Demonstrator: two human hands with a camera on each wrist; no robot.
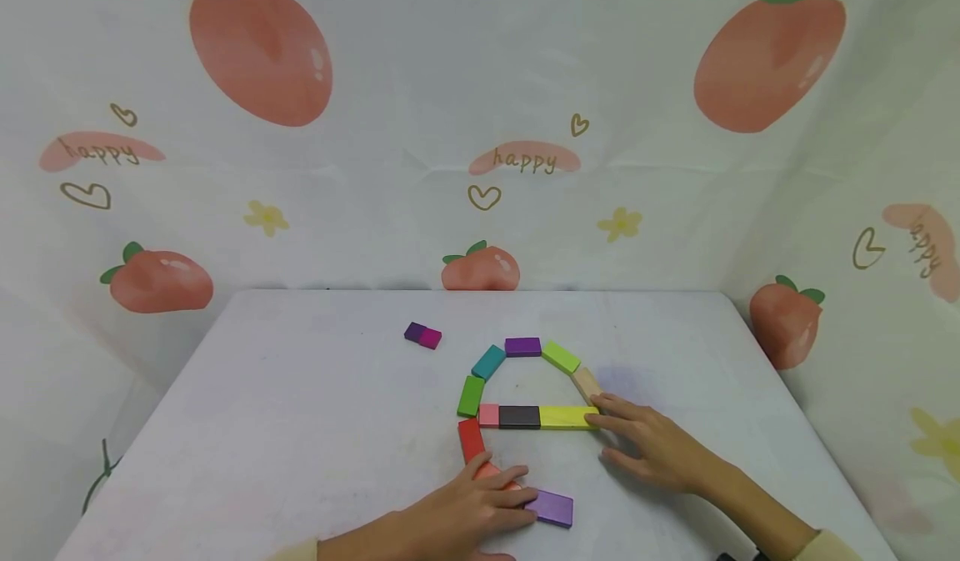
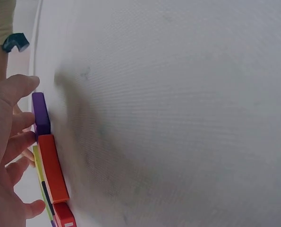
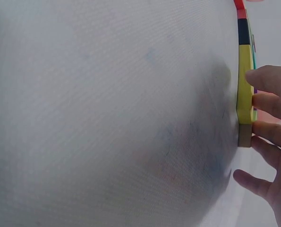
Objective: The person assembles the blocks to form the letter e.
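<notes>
Colored flat blocks lie end to end on the white table, forming a loop with a crossbar and a tail. My left hand (image 1: 468, 511) spreads its fingers over the orange block (image 2: 54, 170), with fingertips at the light purple block (image 1: 552, 508) and near the red block (image 1: 472, 441). My right hand (image 1: 663, 444) touches the right end of the yellow block (image 1: 567, 418) and the lower end of the beige block (image 1: 586, 384). Left of the yellow block are a black block (image 1: 519, 418) and a pink block (image 1: 489, 415). Neither hand grips a block.
Around the loop run a green block (image 1: 471, 396), a teal block (image 1: 489, 363), a dark purple block (image 1: 522, 348) and a lime block (image 1: 561, 357). Apart at the back left, a dark violet block (image 1: 414, 332) touches a magenta block (image 1: 430, 338). A fruit-patterned cloth (image 1: 397, 69) hangs behind the table (image 1: 300, 411).
</notes>
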